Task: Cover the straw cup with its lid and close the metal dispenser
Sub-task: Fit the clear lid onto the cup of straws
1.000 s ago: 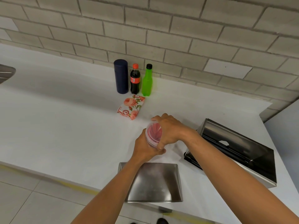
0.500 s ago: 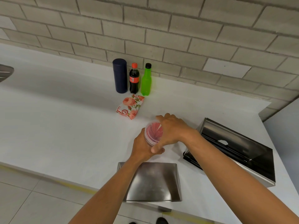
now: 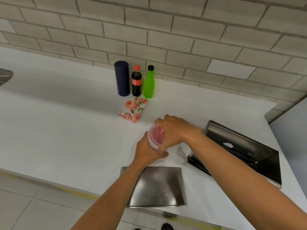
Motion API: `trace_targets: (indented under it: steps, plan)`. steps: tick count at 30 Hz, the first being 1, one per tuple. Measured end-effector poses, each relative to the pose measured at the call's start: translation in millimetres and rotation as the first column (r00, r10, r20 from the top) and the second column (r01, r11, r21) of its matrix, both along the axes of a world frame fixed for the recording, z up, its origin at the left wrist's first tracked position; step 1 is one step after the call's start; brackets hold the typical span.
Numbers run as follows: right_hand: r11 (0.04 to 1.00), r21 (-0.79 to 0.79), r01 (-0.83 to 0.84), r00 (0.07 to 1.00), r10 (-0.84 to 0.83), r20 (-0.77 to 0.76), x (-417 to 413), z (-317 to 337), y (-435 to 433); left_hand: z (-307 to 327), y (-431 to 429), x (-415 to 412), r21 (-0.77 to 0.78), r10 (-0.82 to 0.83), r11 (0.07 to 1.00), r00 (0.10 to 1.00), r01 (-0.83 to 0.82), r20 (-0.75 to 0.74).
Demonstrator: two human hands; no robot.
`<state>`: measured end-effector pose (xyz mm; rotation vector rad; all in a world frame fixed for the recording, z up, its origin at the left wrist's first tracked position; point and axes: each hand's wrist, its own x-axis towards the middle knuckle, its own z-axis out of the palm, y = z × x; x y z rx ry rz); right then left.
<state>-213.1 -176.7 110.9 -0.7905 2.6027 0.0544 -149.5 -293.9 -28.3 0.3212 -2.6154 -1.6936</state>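
Note:
A clear plastic straw cup (image 3: pixel 156 137) full of red straws stands on the white counter. My left hand (image 3: pixel 147 152) wraps around its body from the near side. My right hand (image 3: pixel 174 130) lies over its top, fingers curled on the clear lid at the rim. How the lid sits on the rim is hidden by my fingers. The metal dispenser (image 3: pixel 240 151) lies at the right with its hinged cover standing open, showing a dark inside and a slot.
A flat steel plate (image 3: pixel 159 188) lies at the counter's front edge below my hands. A floral tissue pack (image 3: pixel 132 110) lies behind the cup. By the brick wall stand a dark blue canister (image 3: pixel 122 78), a cola bottle (image 3: pixel 136 81) and a green bottle (image 3: pixel 149 83).
My hands and the cup stay in nearly the same spot. My right hand's fingers have shifted slightly on the cup's top.

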Motion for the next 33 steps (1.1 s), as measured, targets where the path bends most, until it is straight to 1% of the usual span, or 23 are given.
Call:
trace_targets:
  steps: [2, 4, 6, 8, 10, 12, 16, 19, 21, 23, 25, 30, 33]
  plan:
    - [0.999, 0.021, 0.044, 0.997, -0.043, -0.057, 4, 0, -2, 0, -3, 2, -0.004, -0.011, 1.0, 1.0, 0.011, 0.009]
    - [0.997, 0.054, 0.056, 0.994, -0.05, -0.097, 6, 2, -3, 0, -4, 3, -0.004, -0.018, 1.0, 1.0, 0.018, 0.004]
    - [0.997, 0.061, 0.039, 0.998, -0.035, -0.056, 4, 5, -1, 5, -2, 4, -0.011, -0.025, 1.0, 1.0, 0.025, -0.003]
    - [0.999, 0.044, -0.014, 0.999, 0.013, 0.033, 1, 9, 1, 9, -1, 4, -0.015, -0.013, 1.0, 1.0, 0.013, -0.014]
    - [0.996, 0.034, -0.082, 0.993, 0.079, 0.091, -2, 10, 1, 12, -1, 5, 0.041, -0.003, 0.999, 1.0, 0.004, -0.012]
    - [0.993, 0.03, -0.116, 0.986, 0.112, 0.121, -4, 8, 0, 10, -4, 6, 0.072, 0.01, 0.997, 1.0, -0.01, 0.0]
    - [0.994, 0.003, -0.111, 0.989, 0.11, 0.1, -7, 4, -2, 12, -5, 7, 0.059, 0.023, 0.998, 1.0, -0.024, 0.012]
    - [0.996, -0.012, -0.083, 0.993, 0.084, 0.079, -7, 3, -2, 18, 0, 6, 0.04, -0.001, 0.999, 1.0, 0.0, 0.009]
    - [0.998, -0.007, -0.065, 0.995, 0.066, 0.074, -6, 2, -4, 20, 2, 6, 0.023, -0.011, 1.0, 1.0, 0.011, 0.0]
    - [0.998, -0.001, -0.057, 0.996, 0.057, 0.066, -6, 3, -5, 22, 3, 6, 0.042, -0.012, 0.999, 1.0, 0.013, -0.005]
    - [0.999, 0.008, -0.05, 0.996, 0.049, 0.071, -5, 3, -5, 25, 2, 7, 0.037, -0.022, 0.999, 1.0, 0.022, 0.019]
    - [0.993, 0.039, -0.113, 0.987, 0.107, 0.119, -6, 3, 0, 21, -5, 12, 0.043, 0.019, 0.999, 0.999, -0.02, 0.029]
    - [0.994, 0.017, -0.108, 0.989, 0.106, 0.103, -7, 2, 2, 23, -1, 11, -0.016, 0.007, 1.0, 1.0, -0.007, 0.017]
